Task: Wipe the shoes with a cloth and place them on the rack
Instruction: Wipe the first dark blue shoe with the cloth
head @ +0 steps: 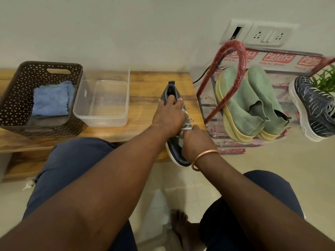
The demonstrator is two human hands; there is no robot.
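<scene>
A dark grey sneaker point(171, 91) with white laces lies on the right end of the wooden bench point(145, 84), its toe sticking out over the front edge. My left hand point(168, 116) grips it from above, fingers curled into the collar. My right hand point(194, 140), with a copper bangle at the wrist, holds the shoe's front part near the laces. A folded blue cloth point(51, 99) lies in the brown basket point(23, 84) at the bench's left end. The red-framed rack point(233, 51) stands to the right with a green pair point(253, 98) and a dark patterned sneaker point(313, 105) on it.
A clear plastic tub point(103, 116) sits between the basket and the shoe. A wall socket plate point(261, 33) and a black cable are behind the rack. A green plant point(326, 82) shows at the far right. My knees and a bare foot are below on the tiled floor.
</scene>
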